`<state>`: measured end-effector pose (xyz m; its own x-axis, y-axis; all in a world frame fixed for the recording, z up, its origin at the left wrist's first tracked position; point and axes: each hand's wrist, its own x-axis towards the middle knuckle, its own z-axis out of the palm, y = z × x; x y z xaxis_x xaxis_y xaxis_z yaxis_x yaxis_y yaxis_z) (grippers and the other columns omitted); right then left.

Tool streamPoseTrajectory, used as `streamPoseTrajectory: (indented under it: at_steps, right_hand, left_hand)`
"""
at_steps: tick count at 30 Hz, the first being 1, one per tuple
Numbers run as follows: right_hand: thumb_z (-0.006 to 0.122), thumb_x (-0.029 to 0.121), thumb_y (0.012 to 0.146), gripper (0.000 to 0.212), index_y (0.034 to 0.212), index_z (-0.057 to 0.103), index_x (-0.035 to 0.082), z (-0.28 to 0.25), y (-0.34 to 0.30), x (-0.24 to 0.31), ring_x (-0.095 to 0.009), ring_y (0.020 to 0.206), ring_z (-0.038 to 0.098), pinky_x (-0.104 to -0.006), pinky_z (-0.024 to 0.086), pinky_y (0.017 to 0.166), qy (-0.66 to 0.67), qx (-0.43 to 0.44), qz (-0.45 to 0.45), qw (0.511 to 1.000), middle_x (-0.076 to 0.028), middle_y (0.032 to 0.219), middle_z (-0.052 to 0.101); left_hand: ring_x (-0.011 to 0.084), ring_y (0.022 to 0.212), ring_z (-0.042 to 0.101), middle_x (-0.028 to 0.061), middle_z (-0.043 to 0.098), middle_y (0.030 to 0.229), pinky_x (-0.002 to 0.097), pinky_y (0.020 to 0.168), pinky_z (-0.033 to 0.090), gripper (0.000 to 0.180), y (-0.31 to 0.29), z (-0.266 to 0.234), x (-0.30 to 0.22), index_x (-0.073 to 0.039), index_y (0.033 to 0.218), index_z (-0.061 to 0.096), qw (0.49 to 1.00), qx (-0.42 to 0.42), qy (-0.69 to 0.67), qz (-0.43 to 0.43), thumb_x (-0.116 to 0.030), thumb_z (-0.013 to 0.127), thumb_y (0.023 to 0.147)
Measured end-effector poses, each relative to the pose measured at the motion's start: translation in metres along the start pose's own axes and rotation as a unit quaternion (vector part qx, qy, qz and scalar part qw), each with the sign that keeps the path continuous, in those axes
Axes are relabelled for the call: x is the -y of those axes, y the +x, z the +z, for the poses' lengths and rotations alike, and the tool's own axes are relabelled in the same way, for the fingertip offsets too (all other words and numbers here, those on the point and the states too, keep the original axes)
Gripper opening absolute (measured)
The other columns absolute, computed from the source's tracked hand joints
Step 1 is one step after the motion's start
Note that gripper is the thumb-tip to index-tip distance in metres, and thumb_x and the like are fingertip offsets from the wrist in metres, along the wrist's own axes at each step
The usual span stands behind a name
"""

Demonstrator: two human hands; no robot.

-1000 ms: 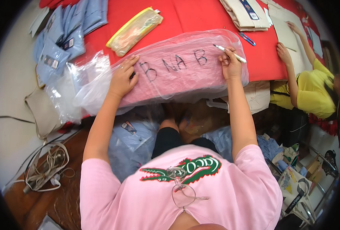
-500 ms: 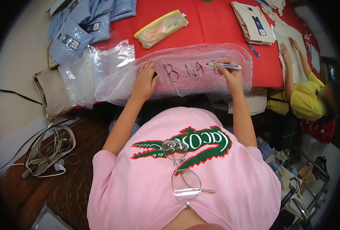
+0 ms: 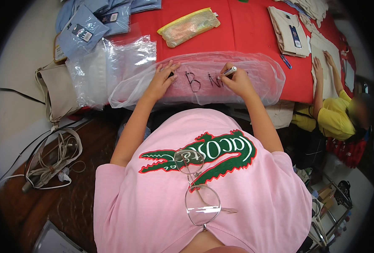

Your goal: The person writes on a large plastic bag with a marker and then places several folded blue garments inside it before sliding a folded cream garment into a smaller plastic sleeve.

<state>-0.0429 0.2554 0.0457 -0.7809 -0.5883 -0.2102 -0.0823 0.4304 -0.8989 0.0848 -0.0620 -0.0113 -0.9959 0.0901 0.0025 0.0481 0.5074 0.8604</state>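
A long clear plastic bag [image 3: 203, 90] lies across the near edge of the red-covered table, with large black handwritten letters on it. My right hand [image 3: 237, 82] is closed around a white marker [image 3: 229, 71], its tip down at the letters in the middle of the bag. Part of the lettering is hidden behind this hand. My left hand [image 3: 159, 82] presses on the bag left of the letters, fingers stretched forward. A small black cap [image 3: 171, 74] is tucked between its thumb and fingers.
Folded blue shirts in clear bags [image 3: 83, 33] and loose clear bags [image 3: 119, 59] lie at left. A yellow-edged mesh pouch [image 3: 189, 27] lies beyond the bag. At right are folded beige garments [image 3: 289, 31], a blue pen [image 3: 286, 61] and a co-worker in yellow [image 3: 336, 116].
My right hand has moved left along the lettering with the marker, from the last letter to the middle ones. The marker now stands steeper. My left hand stays on the bag.
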Motion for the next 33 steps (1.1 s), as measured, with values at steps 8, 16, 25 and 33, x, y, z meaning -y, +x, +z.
streamPoseTrajectory:
  at_steps: [8,16,25,33]
  right_hand:
    - [0.072,0.011,0.095,0.013,0.091,0.062,0.003,0.004,0.010,-0.001,-0.005,0.069,0.054,-0.0264,0.044,0.061,0.006,-0.031,0.025,0.999,0.002,0.074,0.061]
    - [0.072,0.007,0.094,0.007,0.095,0.066,0.004,-0.017,0.015,0.012,-0.006,0.070,0.054,-0.0240,0.044,0.063,0.170,-0.114,-0.025,0.979,0.001,0.077,0.062]
    - [0.077,0.009,0.091,0.014,0.100,0.068,0.004,0.025,0.022,0.110,-0.005,0.084,0.062,-0.0231,0.049,0.073,0.177,0.027,-0.094,0.979,0.001,0.091,0.070]
    - [0.076,0.012,0.095,0.017,0.098,0.063,0.003,0.048,0.039,0.117,-0.007,0.078,0.062,-0.0243,0.050,0.071,0.206,0.138,-0.067,0.967,-0.002,0.089,0.069]
  left_hand:
    - [0.0298,0.155,0.034,0.0142,0.056,0.152,0.0512,0.126,0.011,0.046,0.001,0.004,0.004,-0.013,0.147,0.057,1.000,-0.014,-0.002,-0.004,-0.027,0.056,0.104]
    - [0.0323,0.153,0.035,0.0140,0.058,0.150,0.0503,0.127,0.014,0.044,0.000,0.001,-0.001,-0.012,0.146,0.057,0.999,-0.021,-0.011,-0.026,-0.029,0.055,0.105]
    - [0.0386,0.149,0.041,0.0171,0.061,0.145,0.0470,0.122,0.031,0.026,0.002,-0.006,-0.080,-0.001,0.114,0.062,0.996,-0.059,-0.064,-0.024,-0.025,0.059,0.105]
    - [0.0365,0.104,0.069,0.0208,0.071,0.110,0.0427,0.088,0.053,0.023,-0.008,-0.013,-0.104,0.001,0.117,0.061,0.995,-0.089,-0.018,-0.042,-0.017,0.062,0.101]
